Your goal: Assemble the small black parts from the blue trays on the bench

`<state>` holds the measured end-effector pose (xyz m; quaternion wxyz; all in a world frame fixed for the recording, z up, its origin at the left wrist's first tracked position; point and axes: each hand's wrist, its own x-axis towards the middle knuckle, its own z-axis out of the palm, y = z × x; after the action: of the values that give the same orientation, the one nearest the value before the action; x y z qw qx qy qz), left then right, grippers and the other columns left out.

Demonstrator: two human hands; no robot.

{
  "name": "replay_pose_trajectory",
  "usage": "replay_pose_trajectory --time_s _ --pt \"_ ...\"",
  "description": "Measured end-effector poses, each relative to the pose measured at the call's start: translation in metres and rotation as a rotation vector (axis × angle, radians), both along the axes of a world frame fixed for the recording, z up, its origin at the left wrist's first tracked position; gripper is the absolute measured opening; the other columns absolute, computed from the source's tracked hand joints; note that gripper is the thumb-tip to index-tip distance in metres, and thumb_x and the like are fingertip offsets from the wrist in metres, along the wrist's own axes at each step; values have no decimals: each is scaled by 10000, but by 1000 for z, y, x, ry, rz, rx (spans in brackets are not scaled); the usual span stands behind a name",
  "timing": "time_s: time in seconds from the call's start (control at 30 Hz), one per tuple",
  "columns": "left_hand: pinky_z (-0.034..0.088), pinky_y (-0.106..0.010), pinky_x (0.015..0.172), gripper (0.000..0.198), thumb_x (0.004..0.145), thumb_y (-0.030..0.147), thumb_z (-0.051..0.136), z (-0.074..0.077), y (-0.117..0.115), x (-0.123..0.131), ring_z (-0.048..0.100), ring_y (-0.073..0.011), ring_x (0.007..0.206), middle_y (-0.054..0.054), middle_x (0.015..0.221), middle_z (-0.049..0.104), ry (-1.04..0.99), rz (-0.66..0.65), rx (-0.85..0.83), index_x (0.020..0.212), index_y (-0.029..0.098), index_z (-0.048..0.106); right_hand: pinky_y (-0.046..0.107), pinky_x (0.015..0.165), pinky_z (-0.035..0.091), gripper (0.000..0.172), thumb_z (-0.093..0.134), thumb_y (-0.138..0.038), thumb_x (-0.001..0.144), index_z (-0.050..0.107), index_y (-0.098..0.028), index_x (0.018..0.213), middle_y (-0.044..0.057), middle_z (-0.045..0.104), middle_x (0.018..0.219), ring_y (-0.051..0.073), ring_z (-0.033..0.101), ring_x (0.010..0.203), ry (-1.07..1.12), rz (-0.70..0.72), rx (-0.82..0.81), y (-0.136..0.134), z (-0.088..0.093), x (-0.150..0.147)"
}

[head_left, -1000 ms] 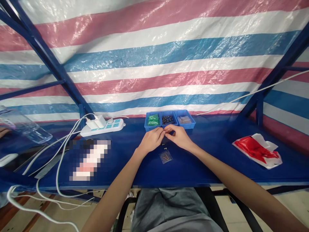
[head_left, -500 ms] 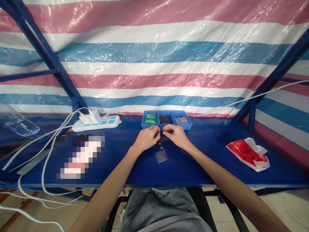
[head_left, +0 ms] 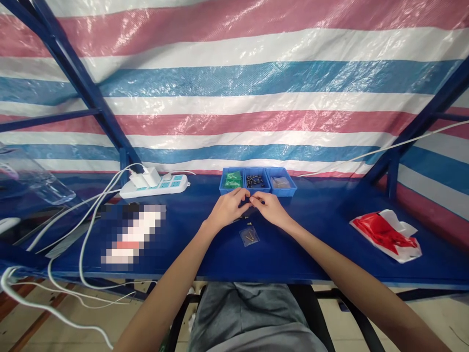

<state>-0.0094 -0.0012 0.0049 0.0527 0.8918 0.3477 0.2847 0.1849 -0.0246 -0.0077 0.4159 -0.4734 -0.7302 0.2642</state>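
Note:
My left hand [head_left: 227,209] and my right hand [head_left: 271,207] meet fingertip to fingertip over the blue table [head_left: 300,244], just in front of a blue three-compartment tray [head_left: 257,182]. Both hands are closed in a pinch on something small that I cannot make out. The tray holds green parts on the left, dark parts in the middle and pale parts on the right. A small clear bag [head_left: 249,236] with thin metal pieces lies on the table below my hands. One or two tiny loose parts [head_left: 249,224] lie beside it.
A white power strip [head_left: 156,186] with plugged chargers and white cables [head_left: 84,215] sits at the back left. A red and white plastic bag [head_left: 386,234] lies at the right. A clear plastic container [head_left: 32,183] is at far left. A striped tarp hangs behind.
My fingertips have stayed together in front of the tray, shifting only slightly. The view has moved a little with my head.

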Motion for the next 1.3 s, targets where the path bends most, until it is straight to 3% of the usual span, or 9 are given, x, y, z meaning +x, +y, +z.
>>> replay_pose_trajectory --time_s 0.1,0.27,0.47,0.63,0.77,0.97,1.13,1.3 --pt "452 -256 688 193 974 388 582 1 -2 0 596 -144 795 -14 992 627 -12 -21 1 1065 219 610 274 617 356 319 490 -368 968 579 -192 718 -4 607 670 153 540 630 -29 -34 -19 1 -2 1" --pt "455 -270 719 220 1022 387 502 3 -5 2 602 -153 819 -29 974 630 -13 -32 24 1047 204 622 265 658 390 319 443 -323 991 566 -195 726 11 641 708 159 582 679 -31 -5 14 2 -2 3" --pt "453 -276 758 254 1060 329 402 3 -6 2 617 -163 868 -45 994 644 -29 -42 20 1040 195 616 250 607 356 209 540 -296 944 565 -197 762 -13 614 705 141 535 634 -97 78 83 1 1 6" --pt "421 -269 718 297 1059 309 382 3 -7 4 582 -151 771 -31 864 626 -60 -20 11 901 186 600 264 617 341 248 538 -262 949 509 -200 711 -12 572 686 140 511 627 -168 27 199 -5 1 1" --pt "382 -268 674 330 1058 307 369 4 -8 5 543 -143 704 -21 791 601 -86 -21 -15 825 183 568 270 649 371 142 556 -252 941 558 -207 807 6 621 769 160 557 692 -136 19 232 -7 2 -2" --pt "344 -271 634 338 1039 278 371 6 -7 2 518 -137 650 -4 725 575 -28 -25 -73 761 186 538 262 637 375 186 581 -271 941 548 -205 770 -15 604 713 142 542 649 -77 59 188 -9 5 -2" --pt "381 -265 660 262 987 227 415 7 -4 -3 572 -147 695 -14 770 632 14 -54 -93 815 188 609 265 591 356 249 566 -314 940 528 -205 719 -27 572 637 135 518 589 -115 60 118 -8 5 1" --pt "405 -260 652 187 948 214 459 6 -4 -7 600 -149 685 -4 818 673 11 -12 -70 953 214 645 262 554 426 360 578 -466 927 555 -199 687 4 624 606 149 586 545 97 -28 -106 8 7 11"
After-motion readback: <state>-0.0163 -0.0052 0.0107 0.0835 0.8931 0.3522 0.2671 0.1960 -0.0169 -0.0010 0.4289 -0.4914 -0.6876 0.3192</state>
